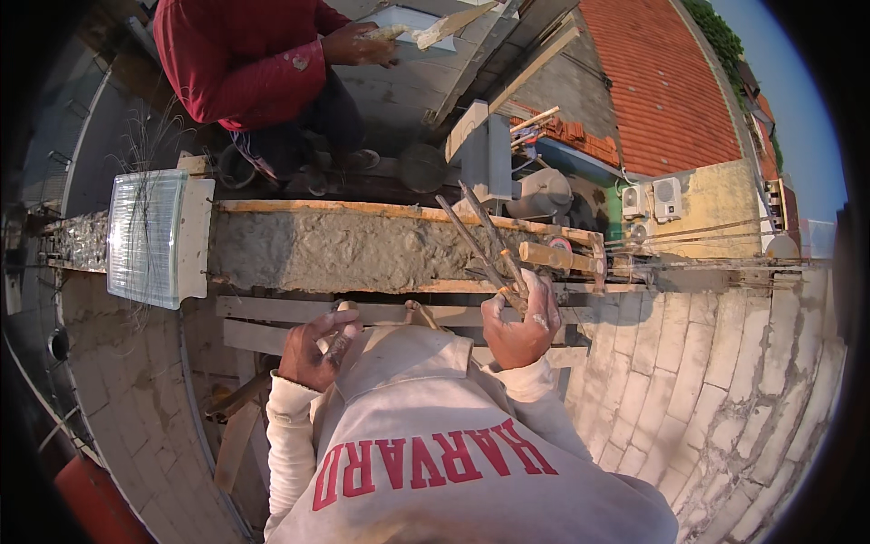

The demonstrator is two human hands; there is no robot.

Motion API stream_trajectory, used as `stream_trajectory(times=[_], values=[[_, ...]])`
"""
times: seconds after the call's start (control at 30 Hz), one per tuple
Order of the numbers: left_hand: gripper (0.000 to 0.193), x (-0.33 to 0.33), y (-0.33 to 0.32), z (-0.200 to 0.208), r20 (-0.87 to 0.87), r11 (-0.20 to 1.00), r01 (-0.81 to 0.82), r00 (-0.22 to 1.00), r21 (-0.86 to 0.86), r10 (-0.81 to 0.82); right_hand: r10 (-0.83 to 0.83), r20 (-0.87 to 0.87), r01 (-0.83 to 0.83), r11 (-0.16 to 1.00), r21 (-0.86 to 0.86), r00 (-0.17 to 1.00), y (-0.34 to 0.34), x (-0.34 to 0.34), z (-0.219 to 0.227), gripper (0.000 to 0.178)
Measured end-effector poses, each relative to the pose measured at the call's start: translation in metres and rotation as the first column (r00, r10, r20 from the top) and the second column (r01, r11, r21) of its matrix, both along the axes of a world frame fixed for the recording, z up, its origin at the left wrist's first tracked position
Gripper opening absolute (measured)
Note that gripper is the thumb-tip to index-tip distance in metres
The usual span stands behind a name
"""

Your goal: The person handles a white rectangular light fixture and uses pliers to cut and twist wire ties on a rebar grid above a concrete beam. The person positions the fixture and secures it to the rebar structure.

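Observation:
My right hand [524, 319] is closed around what looks like a pair of rusty pincers [490, 245]. Its two long dark arms spread apart over the concrete-filled formwork [326, 249]. My left hand [317, 349] is near my body, just on my side of the formwork. Its fingers are loosely bent and apart, with nothing seen between them. Grey mortar marks the fingers of both hands. A hammer [557, 257] with a wooden handle lies across the right end of the formwork, beyond my right hand.
A ribbed glass-like block [149, 238] stands at the formwork's left end, with thin wires around it. Across from me a person in a red sleeve [272, 91] holds a mortar-covered trowel [453, 25]. Planks [272, 310] run below the formwork. Block walls [680, 363] flank me; rebar extends right.

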State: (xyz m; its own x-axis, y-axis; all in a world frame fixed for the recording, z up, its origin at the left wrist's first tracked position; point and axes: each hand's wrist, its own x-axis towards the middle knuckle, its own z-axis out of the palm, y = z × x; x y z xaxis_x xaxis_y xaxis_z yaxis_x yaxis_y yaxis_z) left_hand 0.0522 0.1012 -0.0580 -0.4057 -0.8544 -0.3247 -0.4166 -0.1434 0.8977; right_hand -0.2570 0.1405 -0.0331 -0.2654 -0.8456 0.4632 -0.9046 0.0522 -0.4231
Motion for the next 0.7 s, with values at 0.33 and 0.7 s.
stream_trajectory(times=[0.33,0.7], values=[[0.046,-0.094,-0.001,0.038,-0.823,0.961,-0.066,0.504,0.268,0.264,0.418,0.494,-0.464,0.885,-0.032,0.762,0.009,0.051,0.038,0.057],[0.03,0.078,0.043,0.038,-0.299,0.841,-0.483,0.788,0.244,0.539,0.509,0.241,-0.555,0.808,0.196,0.826,-0.047,0.091,0.005,0.059]])
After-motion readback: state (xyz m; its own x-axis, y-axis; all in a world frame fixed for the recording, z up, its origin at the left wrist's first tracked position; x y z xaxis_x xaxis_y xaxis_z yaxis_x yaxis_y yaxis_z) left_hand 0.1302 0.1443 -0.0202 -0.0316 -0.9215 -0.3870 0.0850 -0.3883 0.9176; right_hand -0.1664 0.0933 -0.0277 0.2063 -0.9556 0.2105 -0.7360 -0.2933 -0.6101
